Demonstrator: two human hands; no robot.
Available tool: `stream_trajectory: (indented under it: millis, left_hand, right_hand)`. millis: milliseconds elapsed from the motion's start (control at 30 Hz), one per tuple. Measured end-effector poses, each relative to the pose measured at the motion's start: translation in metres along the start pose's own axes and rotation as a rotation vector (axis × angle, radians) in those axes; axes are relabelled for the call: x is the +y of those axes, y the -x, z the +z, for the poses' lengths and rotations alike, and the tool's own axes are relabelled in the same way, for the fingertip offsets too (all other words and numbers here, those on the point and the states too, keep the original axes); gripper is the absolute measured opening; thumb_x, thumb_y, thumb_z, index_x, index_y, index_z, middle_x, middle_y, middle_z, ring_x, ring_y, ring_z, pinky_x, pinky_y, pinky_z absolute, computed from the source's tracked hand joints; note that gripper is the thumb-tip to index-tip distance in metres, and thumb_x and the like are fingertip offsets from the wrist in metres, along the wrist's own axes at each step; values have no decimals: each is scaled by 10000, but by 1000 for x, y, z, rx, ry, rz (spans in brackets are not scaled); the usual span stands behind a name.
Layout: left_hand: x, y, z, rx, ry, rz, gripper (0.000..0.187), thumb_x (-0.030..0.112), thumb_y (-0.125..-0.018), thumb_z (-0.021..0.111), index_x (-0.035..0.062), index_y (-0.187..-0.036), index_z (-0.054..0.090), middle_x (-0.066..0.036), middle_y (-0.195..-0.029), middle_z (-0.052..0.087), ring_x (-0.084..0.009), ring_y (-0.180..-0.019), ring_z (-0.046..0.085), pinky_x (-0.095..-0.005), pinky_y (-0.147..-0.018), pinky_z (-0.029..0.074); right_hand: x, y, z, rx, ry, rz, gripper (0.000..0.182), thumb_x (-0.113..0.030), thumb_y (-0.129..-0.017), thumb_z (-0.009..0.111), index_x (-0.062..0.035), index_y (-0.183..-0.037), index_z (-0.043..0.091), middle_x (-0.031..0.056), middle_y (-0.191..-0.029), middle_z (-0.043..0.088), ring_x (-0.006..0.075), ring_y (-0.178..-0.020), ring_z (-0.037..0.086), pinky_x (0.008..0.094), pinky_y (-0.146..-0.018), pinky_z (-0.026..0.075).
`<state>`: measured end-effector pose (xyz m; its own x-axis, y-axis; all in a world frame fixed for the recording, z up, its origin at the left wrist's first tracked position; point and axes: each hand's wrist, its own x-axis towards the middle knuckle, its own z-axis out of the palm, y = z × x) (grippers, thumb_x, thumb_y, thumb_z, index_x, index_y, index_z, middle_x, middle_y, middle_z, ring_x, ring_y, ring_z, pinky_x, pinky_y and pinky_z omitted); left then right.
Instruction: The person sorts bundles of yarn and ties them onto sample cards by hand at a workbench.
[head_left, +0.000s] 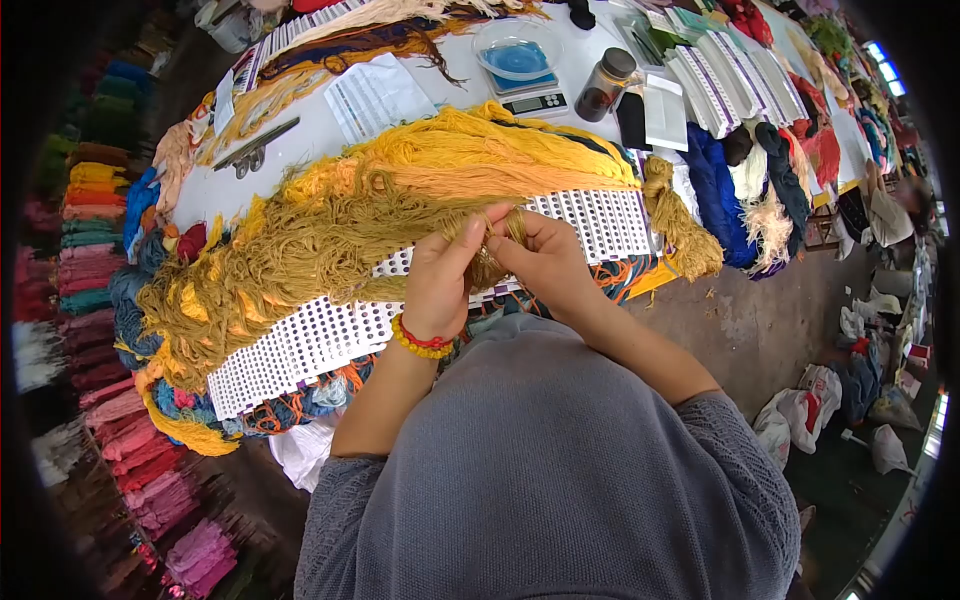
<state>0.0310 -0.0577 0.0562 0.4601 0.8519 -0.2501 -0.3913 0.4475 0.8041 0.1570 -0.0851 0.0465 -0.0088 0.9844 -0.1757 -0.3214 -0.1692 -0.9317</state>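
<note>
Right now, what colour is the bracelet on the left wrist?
Red and yellow, on the left wrist; the head view shows it best.

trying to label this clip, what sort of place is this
Probably a yarn workshop: olive-green thread tangle on the table, rows of coloured hanging skeins alongside, and a grey digital scale beyond.

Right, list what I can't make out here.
All in the head view:
- Where the olive yarn strands cross, and whether they are knotted: hidden by the fingers of the left hand and right hand.
- Reading on the scale: too small.
- Writing on the paper sheet: too small.
- Separate strands of the pink hanks at lower left: blurred.
- The person's legs: hidden by the grey garment.
</note>
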Motion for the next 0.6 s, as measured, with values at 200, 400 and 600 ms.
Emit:
stream_trajectory:
  millis: [200,400,600]
  left_hand:
    - [-5,1,-2,71,-61,73,236,109,-852,508,-39,-1026,567,-128,-1073,562,-157,-935,542,-281,-819,427]
    - [-10,1,-3,72,-105,164,194,65,-827,541,-37,-986,585,-127,-1024,585,-158,-885,562,-270,-777,446]
    - [-16,-1,-5,136,-130,224,163,72,-830,543,-38,-938,597,-102,-936,607,-137,-807,570,-256,-736,454]
  right_hand:
    - [-1,2,-2,21,5,22,72,-57,-797,562,8,-805,591,-31,-710,554,9,-635,465,160,-570,388]
    - [0,2,-3,41,-51,20,91,-76,-787,576,12,-778,597,-21,-713,565,23,-647,476,184,-575,400]
    - [3,1,-2,91,-107,-26,35,-53,-771,582,-18,-777,587,-47,-586,490,8,-460,352,173,-421,261]
